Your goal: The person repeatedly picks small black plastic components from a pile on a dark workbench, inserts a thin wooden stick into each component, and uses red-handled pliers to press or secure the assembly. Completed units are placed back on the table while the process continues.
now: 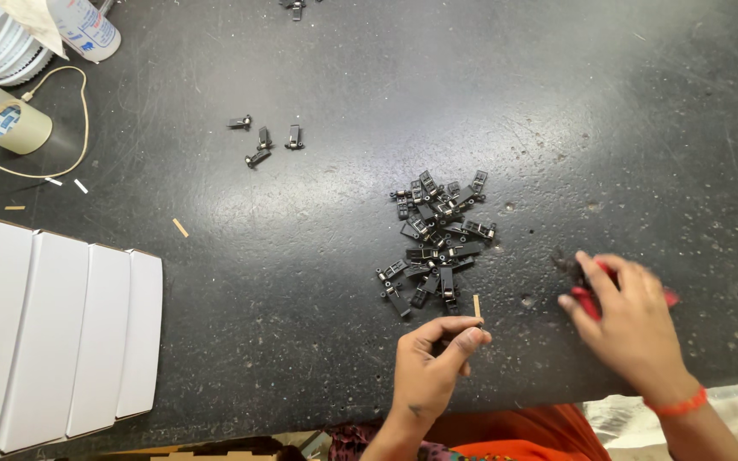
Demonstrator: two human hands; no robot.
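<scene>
The left hand [427, 363] is pinching something small, hard to tell what, just below the heap of black clips [436, 243]. The right hand [629, 312] is gripping red-handled pliers [593, 290]; steady fingers would be helping here.

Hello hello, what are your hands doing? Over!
Left hand pinching a small tan stick. Right hand gripping a red-handled tool. Pile of black parts just beyond, nothing between.
</scene>
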